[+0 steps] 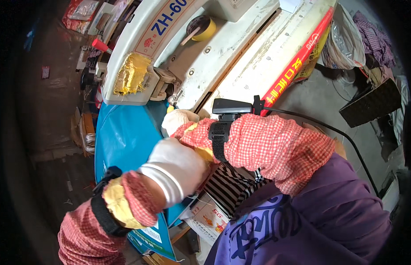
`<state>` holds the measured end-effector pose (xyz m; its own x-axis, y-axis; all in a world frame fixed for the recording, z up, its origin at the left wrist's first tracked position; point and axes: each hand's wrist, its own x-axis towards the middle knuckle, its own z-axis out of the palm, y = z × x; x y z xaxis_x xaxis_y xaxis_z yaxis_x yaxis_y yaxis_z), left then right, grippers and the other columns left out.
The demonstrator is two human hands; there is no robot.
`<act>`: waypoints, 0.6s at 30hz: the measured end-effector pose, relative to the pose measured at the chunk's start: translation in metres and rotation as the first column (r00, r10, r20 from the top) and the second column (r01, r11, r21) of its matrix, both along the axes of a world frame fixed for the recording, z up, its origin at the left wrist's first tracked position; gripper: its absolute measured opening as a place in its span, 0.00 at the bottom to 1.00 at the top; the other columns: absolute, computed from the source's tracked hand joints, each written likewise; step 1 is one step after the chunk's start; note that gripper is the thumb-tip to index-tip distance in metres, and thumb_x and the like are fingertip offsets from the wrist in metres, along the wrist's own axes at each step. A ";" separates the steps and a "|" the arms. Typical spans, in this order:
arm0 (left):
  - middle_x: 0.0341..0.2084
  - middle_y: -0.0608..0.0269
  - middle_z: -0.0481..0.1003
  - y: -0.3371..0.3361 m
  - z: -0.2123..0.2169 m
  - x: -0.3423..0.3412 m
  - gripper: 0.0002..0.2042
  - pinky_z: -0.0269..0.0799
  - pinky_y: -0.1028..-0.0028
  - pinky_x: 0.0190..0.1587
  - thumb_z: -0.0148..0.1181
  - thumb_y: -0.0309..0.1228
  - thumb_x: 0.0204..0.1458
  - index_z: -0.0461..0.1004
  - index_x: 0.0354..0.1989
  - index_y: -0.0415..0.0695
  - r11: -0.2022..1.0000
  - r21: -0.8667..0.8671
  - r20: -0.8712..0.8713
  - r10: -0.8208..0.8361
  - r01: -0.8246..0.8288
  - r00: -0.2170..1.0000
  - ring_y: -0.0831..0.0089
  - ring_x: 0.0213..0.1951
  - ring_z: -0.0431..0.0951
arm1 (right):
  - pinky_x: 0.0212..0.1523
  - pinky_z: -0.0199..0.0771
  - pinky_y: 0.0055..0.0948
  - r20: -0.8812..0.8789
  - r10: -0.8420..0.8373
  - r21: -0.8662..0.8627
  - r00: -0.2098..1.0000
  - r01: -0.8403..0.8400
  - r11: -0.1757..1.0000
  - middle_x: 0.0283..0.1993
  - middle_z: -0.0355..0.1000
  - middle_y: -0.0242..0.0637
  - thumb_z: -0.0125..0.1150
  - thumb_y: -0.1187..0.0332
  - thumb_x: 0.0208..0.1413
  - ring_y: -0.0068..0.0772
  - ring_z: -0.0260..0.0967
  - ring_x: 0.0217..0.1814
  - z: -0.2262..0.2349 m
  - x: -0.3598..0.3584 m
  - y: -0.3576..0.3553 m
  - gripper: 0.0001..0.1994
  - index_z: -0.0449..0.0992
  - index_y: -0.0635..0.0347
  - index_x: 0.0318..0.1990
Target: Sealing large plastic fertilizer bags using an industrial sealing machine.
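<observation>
My right hand (pixel 180 121), in a white glove, rests beside the metal presser foot area (pixel 173 100) of a white sewing machine (pixel 124 97). A small yellow bit shows at its far side; the fingers are mostly hidden. Closer to me, my left hand (pixel 177 165), also white-gloved, is closed like a fist, partly behind my right forearm. What it grips is hidden. Beneath and left of both hands hangs a large blue plastic sheet or bag (pixel 121 141), which reaches under the machine's head. A black-and-white striped cloth (pixel 230 187) lies close to my left hand.
A yellow tape roll (pixel 204 29) sits on the machine bed (pixel 232 48). Its front edge carries a red strip (pixel 298 66). A black cable (pixel 329 128) runs from the device on my right wrist. To the right stand a white sack (pixel 344 44) and a dark box (pixel 369 104).
</observation>
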<state>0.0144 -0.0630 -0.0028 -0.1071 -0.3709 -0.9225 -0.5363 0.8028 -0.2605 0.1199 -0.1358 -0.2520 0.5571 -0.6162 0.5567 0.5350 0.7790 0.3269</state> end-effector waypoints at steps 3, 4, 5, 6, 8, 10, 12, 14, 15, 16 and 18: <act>0.24 0.64 0.79 -0.027 0.029 0.013 0.15 0.70 0.64 0.44 0.58 0.47 0.48 0.82 0.30 0.50 0.989 -0.118 0.304 -0.053 0.093 0.951 0.63 0.39 0.77 | 0.32 0.74 0.41 0.307 -0.163 0.017 0.938 0.166 0.986 0.25 0.73 0.41 0.63 0.57 0.48 0.41 0.72 0.30 -0.010 0.001 0.016 0.15 0.77 0.62 0.25; 0.25 0.63 0.79 -0.041 0.046 0.017 0.16 0.69 0.64 0.47 0.59 0.48 0.48 0.83 0.30 0.50 0.985 -0.137 0.411 -0.037 0.102 0.911 0.62 0.42 0.76 | 0.31 0.73 0.42 0.315 -0.223 0.070 0.923 0.212 0.975 0.24 0.72 0.41 0.63 0.56 0.47 0.41 0.71 0.29 -0.010 -0.002 0.022 0.16 0.76 0.62 0.23; 0.25 0.62 0.79 -0.050 0.063 0.021 0.16 0.67 0.64 0.50 0.60 0.49 0.47 0.83 0.31 0.50 0.980 -0.157 0.495 -0.027 0.120 0.868 0.61 0.45 0.75 | 0.33 0.73 0.40 0.414 -0.194 0.000 0.889 0.213 0.977 0.28 0.72 0.41 0.63 0.55 0.47 0.38 0.71 0.31 -0.006 -0.002 0.022 0.16 0.76 0.63 0.28; 0.26 0.62 0.79 -0.047 0.079 0.023 0.16 0.66 0.64 0.52 0.60 0.48 0.48 0.83 0.31 0.50 0.964 -0.189 0.484 -0.073 0.185 0.872 0.61 0.44 0.75 | 0.35 0.73 0.38 0.509 -0.159 -0.068 0.846 0.224 0.972 0.31 0.73 0.40 0.63 0.55 0.46 0.36 0.71 0.32 -0.003 -0.004 0.024 0.18 0.76 0.64 0.32; 0.26 0.61 0.79 -0.024 0.088 0.026 0.14 0.64 0.63 0.54 0.59 0.45 0.49 0.83 0.33 0.49 0.926 -0.172 0.410 -0.243 0.337 0.879 0.63 0.45 0.74 | 0.37 0.73 0.35 0.640 -0.115 -0.138 0.760 0.260 0.956 0.34 0.75 0.39 0.64 0.54 0.45 0.32 0.72 0.34 0.008 -0.004 0.020 0.21 0.76 0.65 0.38; 0.24 0.60 0.79 0.023 0.071 0.023 0.12 0.65 0.62 0.51 0.59 0.41 0.48 0.82 0.35 0.49 0.937 -0.118 0.154 -0.311 0.330 0.938 0.62 0.41 0.75 | 0.34 0.73 0.36 0.677 -0.122 -0.113 0.725 0.267 0.957 0.31 0.74 0.37 0.66 0.55 0.43 0.31 0.72 0.32 0.019 -0.003 0.017 0.20 0.77 0.64 0.35; 0.21 0.58 0.78 0.060 0.026 0.017 0.11 0.65 0.63 0.44 0.59 0.37 0.44 0.82 0.34 0.49 0.985 -0.044 -0.213 -0.175 0.169 0.961 0.57 0.31 0.76 | 0.29 0.73 0.37 0.673 -0.153 -0.050 0.724 0.250 0.967 0.25 0.74 0.36 0.69 0.56 0.40 0.32 0.72 0.28 0.026 -0.003 0.017 0.17 0.77 0.63 0.28; 0.21 0.54 0.77 0.076 -0.006 0.010 0.07 0.67 0.63 0.34 0.56 0.32 0.43 0.81 0.22 0.47 0.995 -0.054 -0.487 0.046 -0.083 0.872 0.57 0.26 0.77 | 0.23 0.73 0.38 0.656 -0.199 0.022 0.728 0.246 0.969 0.19 0.73 0.35 0.71 0.57 0.37 0.33 0.73 0.24 0.030 -0.003 0.016 0.15 0.78 0.62 0.21; 0.15 0.56 0.75 0.074 -0.018 0.005 0.08 0.69 0.60 0.37 0.56 0.32 0.41 0.79 0.17 0.45 0.987 -0.157 -0.489 -0.107 0.033 0.866 0.58 0.25 0.77 | 0.26 0.73 0.39 0.697 -0.231 0.035 0.679 0.289 0.957 0.21 0.73 0.36 0.70 0.58 0.38 0.35 0.73 0.26 0.030 -0.004 0.016 0.15 0.78 0.62 0.23; 0.21 0.52 0.76 0.062 -0.023 0.007 0.10 0.69 0.59 0.41 0.57 0.35 0.43 0.80 0.23 0.44 0.995 -0.060 -0.407 0.049 -0.081 0.912 0.57 0.30 0.78 | 0.28 0.73 0.40 0.645 -0.229 0.027 0.729 0.278 0.960 0.23 0.73 0.37 0.69 0.59 0.39 0.37 0.73 0.28 0.032 -0.005 0.013 0.14 0.78 0.61 0.25; 0.22 0.56 0.76 0.026 -0.013 0.007 0.11 0.71 0.61 0.39 0.52 0.38 0.51 0.79 0.30 0.47 0.998 -0.008 -0.358 0.051 -0.057 0.932 0.60 0.31 0.78 | 0.33 0.73 0.42 0.678 -0.218 -0.042 0.702 0.333 0.942 0.27 0.74 0.39 0.67 0.60 0.40 0.41 0.73 0.32 0.034 -0.006 0.007 0.14 0.78 0.61 0.29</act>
